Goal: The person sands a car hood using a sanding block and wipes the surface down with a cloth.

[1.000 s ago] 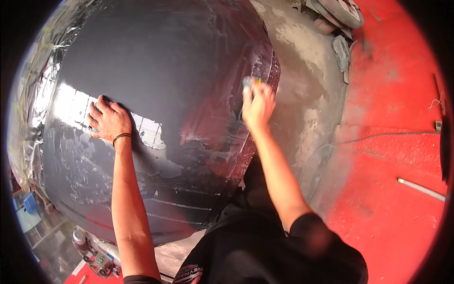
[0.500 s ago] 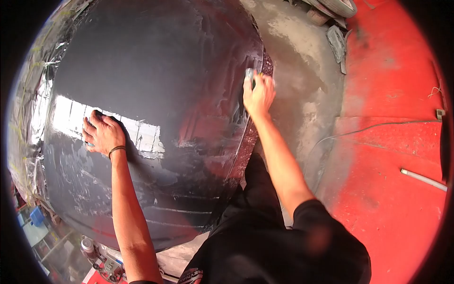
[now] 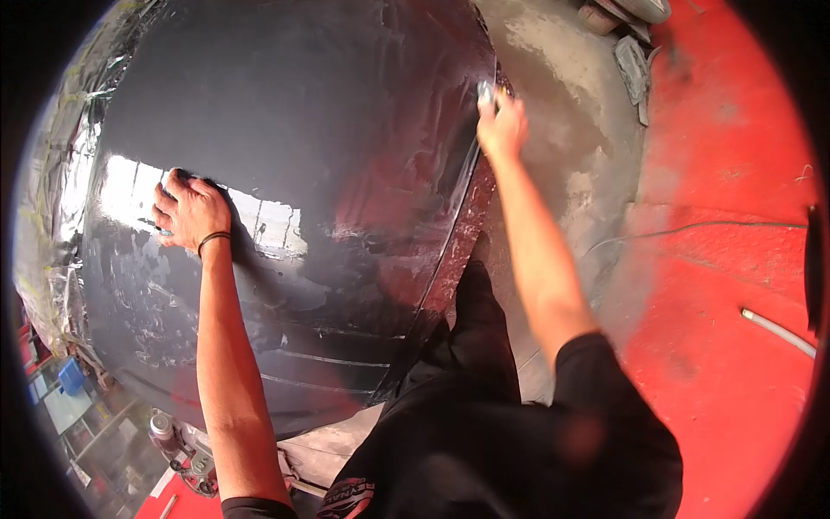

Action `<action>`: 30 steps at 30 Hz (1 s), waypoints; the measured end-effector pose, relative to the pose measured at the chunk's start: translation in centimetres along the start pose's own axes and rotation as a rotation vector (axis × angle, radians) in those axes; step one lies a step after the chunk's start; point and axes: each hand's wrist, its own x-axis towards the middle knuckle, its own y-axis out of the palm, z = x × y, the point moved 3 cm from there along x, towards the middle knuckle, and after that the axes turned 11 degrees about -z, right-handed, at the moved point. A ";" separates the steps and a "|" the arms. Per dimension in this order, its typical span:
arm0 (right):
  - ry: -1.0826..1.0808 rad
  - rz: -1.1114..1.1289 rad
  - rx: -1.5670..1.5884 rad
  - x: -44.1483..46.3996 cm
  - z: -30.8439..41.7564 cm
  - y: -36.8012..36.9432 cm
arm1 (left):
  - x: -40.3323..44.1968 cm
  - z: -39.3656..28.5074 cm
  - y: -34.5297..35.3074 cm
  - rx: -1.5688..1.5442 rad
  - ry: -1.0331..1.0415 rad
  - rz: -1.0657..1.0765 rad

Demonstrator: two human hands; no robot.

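A dark car hood [image 3: 259, 104], glossy and wet-looking, with reddish patches and pale smears, curves in front of me. My left hand [image 3: 192, 212] presses palm down on it beside a bright window reflection. Its fingers are bent, and a bit of something light blue peeks out under their outer edge; the rest is hidden. At the hood's right edge, my right hand [image 3: 503, 128] grips a small pale block [image 3: 485, 93] against the surface. A sliver of yellow shows by its fingers. Below that hand runs the speckled maroon rim [image 3: 460, 259] of the hood.
Crumpled plastic sheeting [image 3: 73, 182] covers the far left side. A red floor area [image 3: 700, 277] lies to the right, with a thin cable [image 3: 683, 230] and a pale tube [image 3: 778, 331] on it. Machine parts [image 3: 186, 454] sit low at the left.
My right hand has slid forward along the hood's edge with the pale block. My left hand stays at about the same spot on the hood. The view has shifted slightly.
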 end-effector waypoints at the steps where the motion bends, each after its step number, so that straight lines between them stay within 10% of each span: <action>1: -0.031 0.022 0.000 2.3 -0.4 1.1 | 0.1 0.0 0.0 0.005 -0.005 0.006; 10: -0.433 0.094 0.350 -24.4 2.9 -12.9 | 0.1 0.2 0.6 -0.025 -0.009 0.012; 30: -0.433 0.049 0.451 -17.6 9.3 -7.8 | 0.1 -0.2 -0.4 -0.036 -0.022 0.028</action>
